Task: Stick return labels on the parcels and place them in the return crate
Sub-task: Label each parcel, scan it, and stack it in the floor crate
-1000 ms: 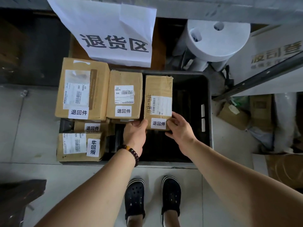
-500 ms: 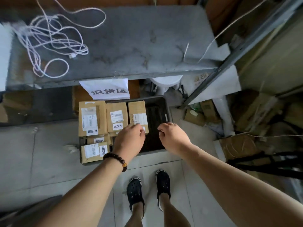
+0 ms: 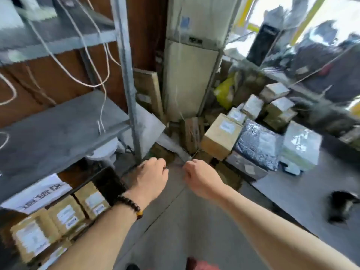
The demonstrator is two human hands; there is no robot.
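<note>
Left hand [image 3: 150, 177] and right hand [image 3: 201, 179] hover (labels [image 3: 66, 212] blurred).

- Fingertips of left hand [image 3: 150, 177] and right hand [image 3: 200, 178] curl under, out of sight; can't tell whether either holds anything.
- Parcels [image 3: 66, 213] below-left of left hand: label print smeared, unreadable; the lowest are cut off by the frame edge.
- Crate [image 3: 109, 184]: mostly hidden behind them.
- Dark thing [image 3: 341, 207] far right of right hand: too blurred to identify.

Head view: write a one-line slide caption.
Left hand and right hand, both empty, hang between the crate of labelled boxes and a parcel pile.
</note>
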